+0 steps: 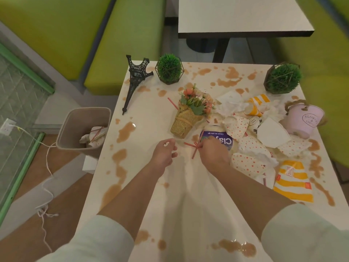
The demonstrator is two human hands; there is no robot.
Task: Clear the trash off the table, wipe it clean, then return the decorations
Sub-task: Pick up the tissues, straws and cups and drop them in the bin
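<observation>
The white table (151, 129) is splashed with brown spills. My right hand (213, 150) pinches several red-striped straws (194, 150) at mid-table. My left hand (165, 152) hovers just left of them, fingers curled round a small white scrap. Crumpled dotted paper cups (247, 146), tissues (231, 103), striped yellow cups (257, 104) and a striped yellow bag (291, 181) pile at the right around a purple-labelled wipes pack (219, 138). Decorations on the table: a toppled black tower model (135, 80), two green ball plants (169, 68) (282, 78), a paper-wrapped bouquet (190, 114), a tipped pink bucket (304, 120).
A beige trash bin (69, 127) with paper and straws inside stands on the floor left of the table. Green benches (120, 44) lie beyond, and another table (241, 16) stands at the back. A white cord (47, 167) trails across the floor at left.
</observation>
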